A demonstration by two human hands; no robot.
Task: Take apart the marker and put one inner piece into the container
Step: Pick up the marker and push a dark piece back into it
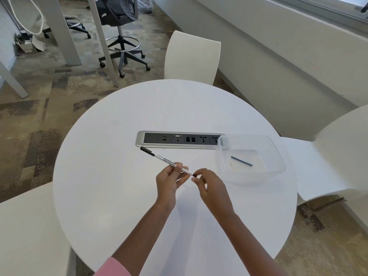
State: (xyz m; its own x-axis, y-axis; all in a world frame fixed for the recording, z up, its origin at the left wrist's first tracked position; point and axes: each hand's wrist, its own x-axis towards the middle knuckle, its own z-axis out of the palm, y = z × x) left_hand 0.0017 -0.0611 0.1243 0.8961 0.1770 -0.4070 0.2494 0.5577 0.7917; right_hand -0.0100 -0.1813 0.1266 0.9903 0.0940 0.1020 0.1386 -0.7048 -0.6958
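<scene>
A slim white marker (163, 158) with a black cap at its far left end is held above the round white table (123, 192). My left hand (169, 178) grips its barrel near the right end. The fingertips of my right hand (207, 182) pinch the small black plug at the marker's right end. To the right stands a clear plastic container (253, 158), and a thin dark inner piece (241, 161) lies on its floor.
A silver socket panel (179, 139) is set into the table behind the marker, its right end under the container's corner. White chairs (192, 56) stand at the far side, right and near left. An office chair (119, 18) stands on the carpet beyond.
</scene>
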